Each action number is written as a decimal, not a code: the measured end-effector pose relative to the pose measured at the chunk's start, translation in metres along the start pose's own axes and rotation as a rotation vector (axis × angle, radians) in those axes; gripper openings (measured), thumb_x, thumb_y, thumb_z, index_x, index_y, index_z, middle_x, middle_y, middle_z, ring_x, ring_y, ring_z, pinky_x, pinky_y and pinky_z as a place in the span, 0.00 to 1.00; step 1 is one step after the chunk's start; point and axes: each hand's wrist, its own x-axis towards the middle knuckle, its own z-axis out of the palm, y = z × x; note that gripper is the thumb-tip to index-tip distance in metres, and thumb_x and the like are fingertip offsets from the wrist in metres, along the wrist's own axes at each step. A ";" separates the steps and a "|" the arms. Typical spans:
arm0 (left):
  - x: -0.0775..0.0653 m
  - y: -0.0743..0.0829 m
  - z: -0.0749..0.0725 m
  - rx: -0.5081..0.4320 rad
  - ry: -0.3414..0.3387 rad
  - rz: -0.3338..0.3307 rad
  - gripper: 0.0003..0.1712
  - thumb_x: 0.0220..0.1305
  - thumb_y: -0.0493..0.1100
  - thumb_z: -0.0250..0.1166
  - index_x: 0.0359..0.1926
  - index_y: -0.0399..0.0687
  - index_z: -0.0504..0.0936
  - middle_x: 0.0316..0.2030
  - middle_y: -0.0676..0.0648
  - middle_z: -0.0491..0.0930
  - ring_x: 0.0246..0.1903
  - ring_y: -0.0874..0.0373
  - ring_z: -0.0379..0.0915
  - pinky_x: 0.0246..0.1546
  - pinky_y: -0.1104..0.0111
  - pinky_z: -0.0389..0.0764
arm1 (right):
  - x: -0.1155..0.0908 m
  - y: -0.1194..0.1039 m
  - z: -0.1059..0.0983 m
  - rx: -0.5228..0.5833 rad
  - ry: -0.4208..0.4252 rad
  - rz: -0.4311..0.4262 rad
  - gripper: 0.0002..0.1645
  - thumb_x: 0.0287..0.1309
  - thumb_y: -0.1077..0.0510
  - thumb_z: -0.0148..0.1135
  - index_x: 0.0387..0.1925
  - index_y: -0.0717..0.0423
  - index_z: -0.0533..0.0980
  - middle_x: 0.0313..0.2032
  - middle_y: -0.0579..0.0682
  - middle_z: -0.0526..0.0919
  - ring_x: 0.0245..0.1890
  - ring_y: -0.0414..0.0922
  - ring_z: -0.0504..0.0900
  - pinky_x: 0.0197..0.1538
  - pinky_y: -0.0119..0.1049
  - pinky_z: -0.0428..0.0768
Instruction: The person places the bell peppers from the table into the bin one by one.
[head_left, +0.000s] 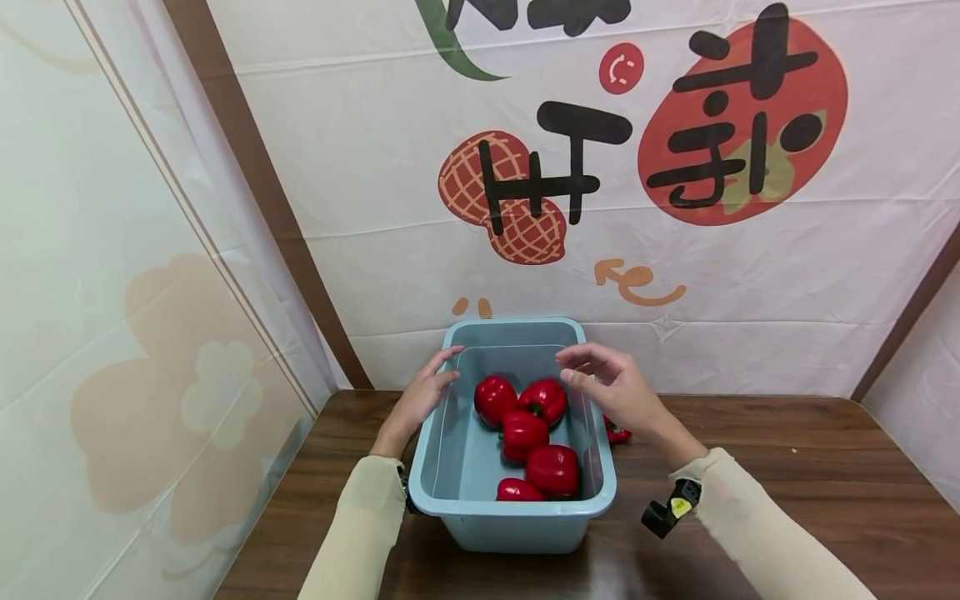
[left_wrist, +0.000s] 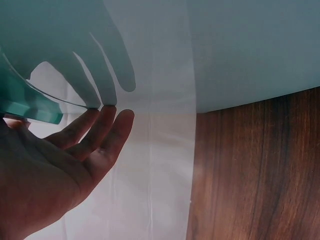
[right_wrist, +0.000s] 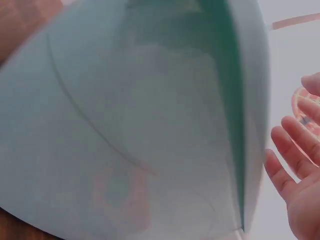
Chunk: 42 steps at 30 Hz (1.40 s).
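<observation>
A light blue plastic tub point(head_left: 525, 533) stands on the table with several red bell peppers point(head_left: 525, 435) lying loose inside it. My left hand point(head_left: 422, 398) is at the tub's left rim, fingers nearly straight. In the left wrist view its fingertips point(left_wrist: 109, 110) rest against the tub's outer wall point(left_wrist: 150, 45). On the other side, my right hand point(head_left: 611, 387) is raised at the right rim, fingers spread and lightly bent, holding nothing. The right wrist view shows that hand point(right_wrist: 302, 190) beside the tub's wall point(right_wrist: 150, 100).
A small red item point(head_left: 617, 431) lies on the wooden table point(head_left: 787, 500) just right of the tub, partly hidden by the right hand. Behind the tub hangs a printed white cloth point(head_left: 360, 167), and another cloth point(head_left: 112, 333) runs along the left side.
</observation>
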 end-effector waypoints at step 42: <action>0.000 0.002 0.000 0.004 0.008 -0.021 0.27 0.75 0.47 0.46 0.73 0.63 0.62 0.73 0.42 0.57 0.63 0.32 0.63 0.56 0.36 0.70 | -0.026 0.080 -0.053 -0.120 0.268 0.174 0.16 0.66 0.56 0.63 0.51 0.60 0.79 0.48 0.60 0.82 0.44 0.38 0.80 0.49 0.24 0.77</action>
